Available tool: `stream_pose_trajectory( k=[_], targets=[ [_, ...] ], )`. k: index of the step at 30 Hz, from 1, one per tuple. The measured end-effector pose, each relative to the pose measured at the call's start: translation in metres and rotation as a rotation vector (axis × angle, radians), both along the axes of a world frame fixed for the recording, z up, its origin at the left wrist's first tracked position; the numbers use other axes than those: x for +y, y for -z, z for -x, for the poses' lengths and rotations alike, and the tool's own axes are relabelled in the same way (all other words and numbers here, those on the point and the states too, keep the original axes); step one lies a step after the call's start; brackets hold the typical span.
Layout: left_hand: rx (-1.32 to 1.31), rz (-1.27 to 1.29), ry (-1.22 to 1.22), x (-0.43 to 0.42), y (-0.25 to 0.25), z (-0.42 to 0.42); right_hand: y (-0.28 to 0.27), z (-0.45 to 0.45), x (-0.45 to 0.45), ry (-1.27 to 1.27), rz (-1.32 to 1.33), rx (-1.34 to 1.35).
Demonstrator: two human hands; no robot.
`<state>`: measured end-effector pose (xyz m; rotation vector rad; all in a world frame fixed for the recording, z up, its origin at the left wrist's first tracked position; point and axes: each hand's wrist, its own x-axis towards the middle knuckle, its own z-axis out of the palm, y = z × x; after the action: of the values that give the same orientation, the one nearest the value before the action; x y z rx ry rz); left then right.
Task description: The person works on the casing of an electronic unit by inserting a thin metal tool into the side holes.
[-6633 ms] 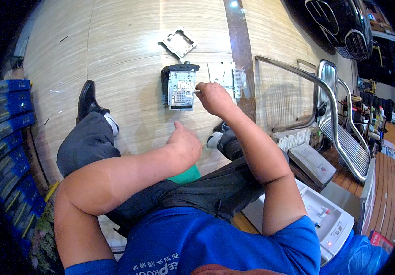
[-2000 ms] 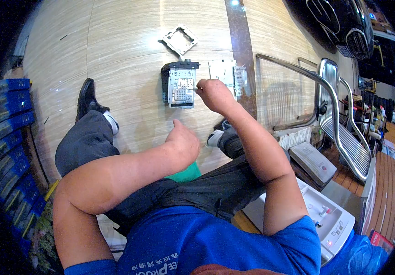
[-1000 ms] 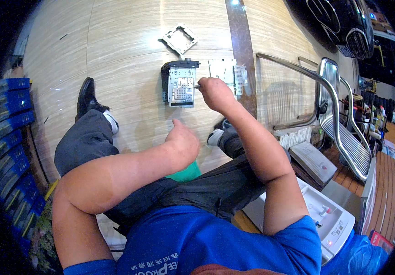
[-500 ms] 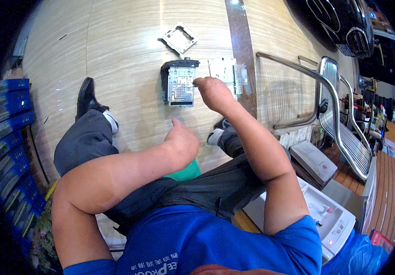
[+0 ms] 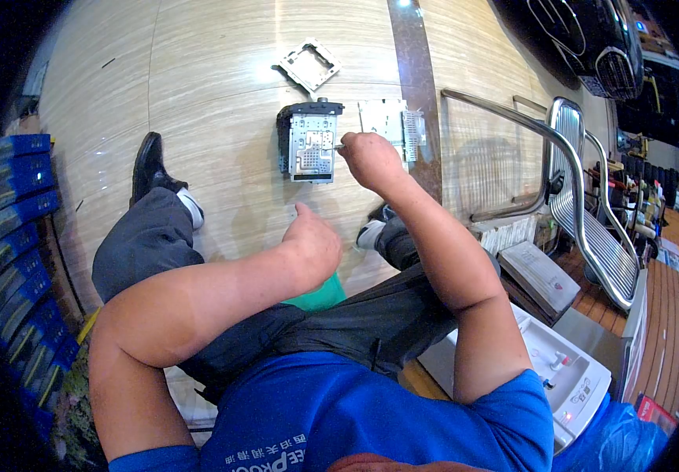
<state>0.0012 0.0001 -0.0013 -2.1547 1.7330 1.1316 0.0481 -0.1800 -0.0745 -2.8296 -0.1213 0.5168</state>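
A boxy metal car stereo unit (image 5: pixel 312 149) with a perforated face and a black front edge lies on the tiled floor. My right hand (image 5: pixel 369 160) is at its right side, fingers pinched round a thin metal tool (image 5: pixel 336 147) that reaches over the unit's face; its exact kind is too small to tell. Nearer my body, my left hand (image 5: pixel 313 242) hangs below the unit, apart from it. One digit points forward there, while the other fingers are hidden under the hand.
Beyond the unit lies a square metal frame (image 5: pixel 325 78). A pale metal plate with a finned side (image 5: pixel 381 118) is to its right. A chrome bench (image 5: pixel 567 157) stands at right, with a white water dispenser (image 5: pixel 571 358) nearer. Blue boxes (image 5: pixel 20 197) line the left; something green (image 5: pixel 320 295) shows below me.
My right hand has drawn back slightly to the right from the stereo unit, and the thin tool shows more clearly. My left hand has stayed almost still.
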Motion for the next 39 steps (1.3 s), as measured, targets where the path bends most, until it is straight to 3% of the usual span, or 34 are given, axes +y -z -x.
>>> stream_pose_trajectory(
  k=[39],
  targets=[
    [-0.060, 0.039, 0.025, 0.005, 0.005, 0.002, 0.006, 0.000, 0.001, 0.007, -0.006, 0.024]
  ],
)
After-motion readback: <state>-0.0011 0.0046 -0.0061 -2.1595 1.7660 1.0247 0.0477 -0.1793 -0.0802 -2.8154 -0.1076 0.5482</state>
